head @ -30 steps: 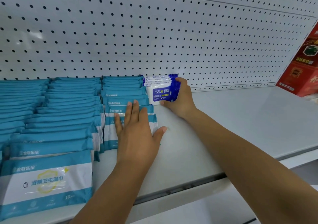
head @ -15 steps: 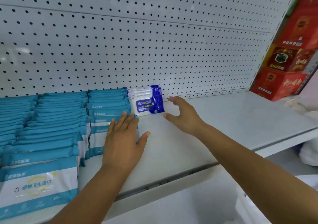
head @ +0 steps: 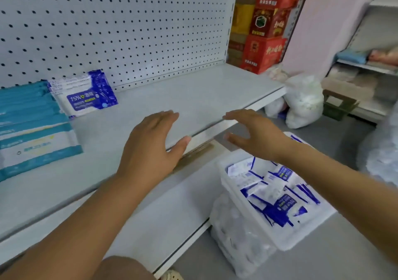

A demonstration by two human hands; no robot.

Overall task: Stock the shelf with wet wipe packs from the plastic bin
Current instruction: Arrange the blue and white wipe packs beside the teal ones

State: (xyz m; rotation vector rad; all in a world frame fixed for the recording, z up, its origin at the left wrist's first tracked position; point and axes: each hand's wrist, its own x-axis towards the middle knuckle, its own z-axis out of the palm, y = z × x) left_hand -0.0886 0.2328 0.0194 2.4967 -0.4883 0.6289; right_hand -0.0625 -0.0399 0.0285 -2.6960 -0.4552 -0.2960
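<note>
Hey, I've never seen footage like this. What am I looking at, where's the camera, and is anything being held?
No machine here: a person wears one wide-angle camera on the head, looking forward and down, so you see their own arms. The left hand is open over the grey shelf; the right hand is open past its front edge, above the white plastic bin. Neither holds anything. At the back of the shelf, by the pegboard, stand a few blue-and-white wipe packs, beside rows of teal packs. More blue-and-white packs lie in the bin, which sits lower down. Red boxes are stacked beyond the shelf's end.
</note>
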